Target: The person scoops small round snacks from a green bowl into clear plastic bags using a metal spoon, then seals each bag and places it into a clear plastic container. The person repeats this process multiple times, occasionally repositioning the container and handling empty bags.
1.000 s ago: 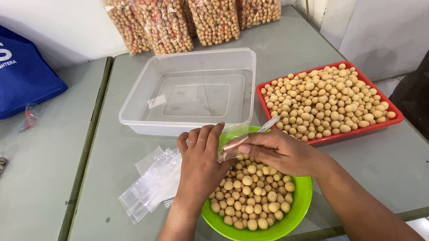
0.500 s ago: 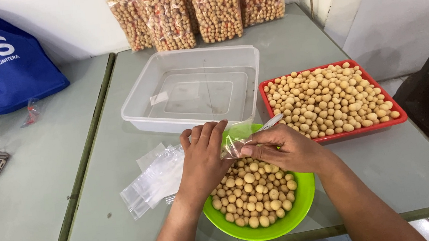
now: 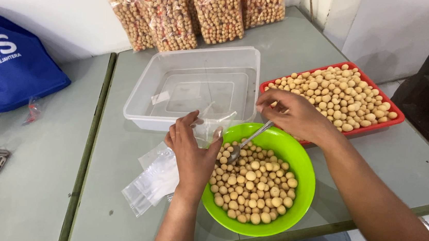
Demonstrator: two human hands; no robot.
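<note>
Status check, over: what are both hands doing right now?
Left hand holds small clear bag open. Right hand holds spoon over green bowl of round snacks. Nothing in the way.

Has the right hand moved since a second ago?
Yes. The right hand, holding the spoon, has lifted away from the left hand, toward the red tray.

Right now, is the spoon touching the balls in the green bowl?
Touching. The head view shows the spoon, held by the right hand, with its tip resting among the balls in the green bowl.
</note>
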